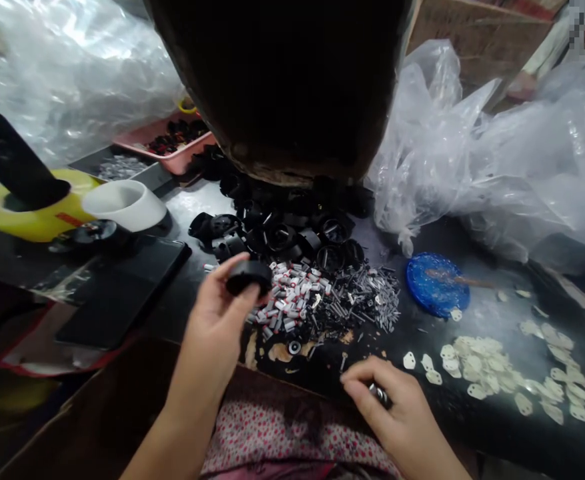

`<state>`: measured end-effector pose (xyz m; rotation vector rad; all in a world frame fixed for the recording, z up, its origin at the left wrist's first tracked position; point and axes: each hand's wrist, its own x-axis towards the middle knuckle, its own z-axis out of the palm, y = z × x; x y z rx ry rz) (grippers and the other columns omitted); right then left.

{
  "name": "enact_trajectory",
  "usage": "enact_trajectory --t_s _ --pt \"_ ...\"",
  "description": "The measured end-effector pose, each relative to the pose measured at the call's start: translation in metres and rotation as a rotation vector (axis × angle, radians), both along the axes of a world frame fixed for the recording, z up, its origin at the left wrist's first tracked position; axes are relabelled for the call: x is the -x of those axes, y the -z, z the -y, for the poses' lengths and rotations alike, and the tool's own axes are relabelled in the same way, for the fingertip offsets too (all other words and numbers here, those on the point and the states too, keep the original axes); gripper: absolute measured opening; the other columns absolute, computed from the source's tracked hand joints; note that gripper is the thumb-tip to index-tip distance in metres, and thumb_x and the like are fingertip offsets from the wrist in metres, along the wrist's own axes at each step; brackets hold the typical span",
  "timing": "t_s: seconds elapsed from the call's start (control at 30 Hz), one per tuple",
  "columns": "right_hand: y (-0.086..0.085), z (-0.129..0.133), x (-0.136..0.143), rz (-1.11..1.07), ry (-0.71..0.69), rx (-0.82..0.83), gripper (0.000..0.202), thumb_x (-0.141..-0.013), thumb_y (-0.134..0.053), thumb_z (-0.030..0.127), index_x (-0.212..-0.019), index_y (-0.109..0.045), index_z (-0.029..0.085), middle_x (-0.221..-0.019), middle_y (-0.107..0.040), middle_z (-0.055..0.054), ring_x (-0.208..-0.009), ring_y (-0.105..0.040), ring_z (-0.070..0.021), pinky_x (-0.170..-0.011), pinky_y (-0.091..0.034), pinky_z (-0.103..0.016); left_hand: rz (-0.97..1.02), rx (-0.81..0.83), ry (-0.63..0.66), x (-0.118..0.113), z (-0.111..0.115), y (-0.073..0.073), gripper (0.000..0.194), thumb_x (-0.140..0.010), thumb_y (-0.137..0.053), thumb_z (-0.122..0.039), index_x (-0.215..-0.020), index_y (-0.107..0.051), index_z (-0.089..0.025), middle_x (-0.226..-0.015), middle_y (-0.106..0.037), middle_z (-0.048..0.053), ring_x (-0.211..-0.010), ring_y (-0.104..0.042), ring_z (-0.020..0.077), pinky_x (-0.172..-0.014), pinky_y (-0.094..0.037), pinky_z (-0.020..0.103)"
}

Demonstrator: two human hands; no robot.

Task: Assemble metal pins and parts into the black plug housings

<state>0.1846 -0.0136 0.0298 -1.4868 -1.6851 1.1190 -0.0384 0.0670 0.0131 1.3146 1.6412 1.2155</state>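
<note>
My left hand (217,313) is closed round a black round part (249,275), with the thumb inside its rim. Close to the front edge of the table, my right hand (392,407) is closed, its thumb against the index finger; a small metal piece (379,393) shows within the curled fingers. A screw (343,361) lies just beyond its fingertips. Between and beyond my hands lie small white cylinders with red ends (289,297) and a heap of screws (379,293). Several black round housings (285,237) are piled behind them. A small round piece (295,347) sits near the edge.
A blue lid (437,285) with a stick and scattered cream plates (487,367) are at right. Plastic bags (437,147) stand behind. On the left are a phone (122,293), tape rolls (125,203) and a pink tray (177,157). A large dark object (292,87) overhangs the back.
</note>
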Motion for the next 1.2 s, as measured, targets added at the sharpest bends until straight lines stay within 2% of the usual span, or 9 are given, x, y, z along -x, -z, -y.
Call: enact_trajectory --t_s 0.1,0.2,0.27,0.4,0.57,0.77,0.87,1.0,1.2 --pt "-0.009 -0.009 0.007 -0.021 0.042 0.055 0.023 -0.086 -0.065 0.04 -0.104 -0.065 0.027 -0.079 -0.067 0.001 -0.071 -0.061 -0.0165 -0.068 -0.046 -0.029 0.322 0.25 0.256 -0.026 0.043 -0.001 0.049 -0.089 -0.061 -0.04 -0.136 -0.049 -0.042 -0.113 -0.069 0.001 -0.09 -0.072 0.0222 -0.086 -0.058 0.038" --pt "-0.018 -0.017 0.011 -0.023 -0.007 0.085 0.014 -0.085 -0.066 0.037 -0.088 -0.065 0.023 -0.075 -0.065 0.001 -0.069 -0.058 -0.0147 -0.066 -0.045 -0.026 0.272 0.281 0.356 -0.033 0.069 0.005 0.04 -0.09 -0.061 -0.039 -0.129 -0.057 -0.045 -0.121 -0.068 -0.002 -0.111 -0.065 0.023 -0.099 -0.051 0.037" --pt "-0.023 -0.022 0.013 -0.001 -0.073 0.123 0.009 -0.084 -0.066 0.031 -0.088 -0.065 0.023 -0.074 -0.065 0.002 -0.067 -0.058 -0.0135 -0.065 -0.044 -0.025 0.24 0.272 0.369 -0.025 0.072 0.01 0.031 -0.091 -0.06 -0.038 -0.122 -0.062 -0.043 -0.116 -0.07 -0.002 -0.111 -0.064 0.0224 -0.098 -0.05 0.036" --pt "-0.026 -0.04 0.023 0.141 -0.168 0.07 0.014 -0.091 -0.062 0.027 -0.102 -0.069 0.024 -0.091 -0.072 0.0 -0.082 -0.064 -0.0153 -0.075 -0.043 -0.028 0.401 0.282 0.217 -0.006 0.063 0.016 0.016 -0.088 -0.065 -0.039 -0.102 -0.068 -0.032 -0.098 -0.072 0.0 -0.099 -0.067 0.0214 -0.087 -0.054 0.03" --pt "-0.014 -0.074 0.048 0.632 -0.267 -0.229 0.021 -0.094 -0.057 0.017 -0.113 -0.067 0.021 -0.103 -0.073 -0.007 -0.093 -0.064 -0.0223 -0.082 -0.036 -0.037 0.77 0.312 -0.053 -0.009 0.058 0.017 0.028 -0.082 -0.073 -0.039 -0.106 -0.066 -0.028 -0.102 -0.072 0.0 -0.091 -0.069 0.0196 -0.077 -0.059 0.029" --pt "-0.007 -0.086 0.051 0.738 -0.281 -0.289 0.011 -0.093 -0.055 0.014 -0.096 -0.066 0.018 -0.095 -0.072 -0.006 -0.088 -0.063 -0.0213 -0.082 -0.034 -0.036 0.986 0.311 -0.071 -0.018 0.053 0.01 0.025 -0.083 -0.074 -0.027 -0.107 -0.069 -0.025 -0.11 -0.072 0.002 -0.1 -0.068 0.0163 -0.09 -0.057 0.026" --pt "-0.006 -0.082 0.044 0.682 -0.236 -0.258 0.016 -0.093 -0.058 0.014 -0.107 -0.065 0.018 -0.101 -0.072 -0.005 -0.093 -0.063 -0.0209 -0.085 -0.034 -0.035 1.06 0.297 -0.081 -0.022 0.051 0.006 0.021 -0.086 -0.07 -0.025 -0.107 -0.069 -0.024 -0.113 -0.072 0.004 -0.106 -0.068 0.0201 -0.093 -0.057 0.032" --pt "-0.005 -0.078 0.043 0.73 -0.265 -0.306 0.026 -0.094 -0.057 0.017 -0.118 -0.064 0.022 -0.107 -0.07 -0.006 -0.095 -0.063 -0.0226 -0.083 -0.034 -0.037 1.106 0.293 -0.127 -0.025 0.05 0.004 0.019 -0.086 -0.07 -0.024 -0.106 -0.069 -0.024 -0.109 -0.073 0.004 -0.1 -0.07 0.0196 -0.088 -0.059 0.032" --pt "-0.005 -0.087 0.055 0.801 -0.289 -0.335 0.018 -0.095 -0.054 0.019 -0.108 -0.066 0.018 -0.103 -0.07 -0.008 -0.09 -0.063 -0.0237 -0.082 -0.034 -0.039 1.124 0.326 -0.158 -0.024 0.05 0.007 0.021 -0.081 -0.076 -0.027 -0.101 -0.071 -0.023 -0.098 -0.075 0.005 -0.08 -0.071 0.0163 -0.073 -0.061 0.026"
